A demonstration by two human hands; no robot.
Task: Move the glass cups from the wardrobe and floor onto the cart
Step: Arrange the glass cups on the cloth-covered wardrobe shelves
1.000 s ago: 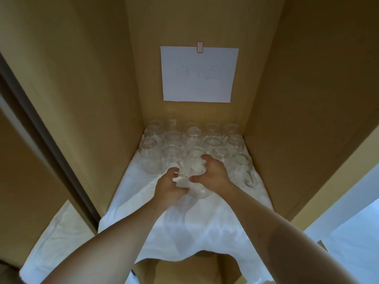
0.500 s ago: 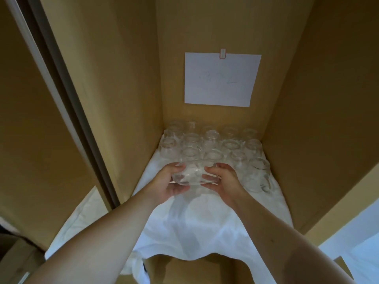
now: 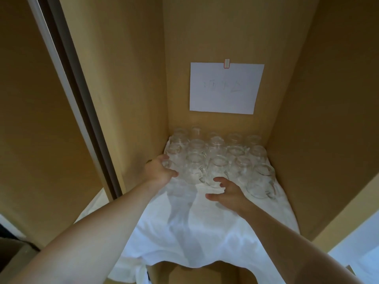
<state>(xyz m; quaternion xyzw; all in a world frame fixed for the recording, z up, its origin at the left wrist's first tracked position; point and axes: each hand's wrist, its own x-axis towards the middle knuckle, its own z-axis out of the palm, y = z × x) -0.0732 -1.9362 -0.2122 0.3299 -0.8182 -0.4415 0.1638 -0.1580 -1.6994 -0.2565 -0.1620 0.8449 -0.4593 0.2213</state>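
Several clear glass cups (image 3: pixel 217 152) stand in rows on a white cloth (image 3: pixel 205 222) at the back of the wardrobe shelf. My left hand (image 3: pixel 159 172) is at the left end of the front row, close to the wardrobe's left wall, with fingers and thumb curled round a glass cup (image 3: pixel 167 163). My right hand (image 3: pixel 227 192) hovers over the cloth just in front of the front row with fingers spread, holding nothing. A cup with a handle (image 3: pixel 261 181) stands to its right.
The wardrobe's wooden walls (image 3: pixel 328 119) close in the shelf on the left, right and back. A white paper sheet (image 3: pixel 225 88) hangs on the back wall. A sliding door edge (image 3: pixel 82 99) runs down the left. The cloth hangs over the shelf's front edge.
Both hands held one cup between them half a second ago. The hands have parted: my left hand moved left with a cup, and my right hand let go and opened.
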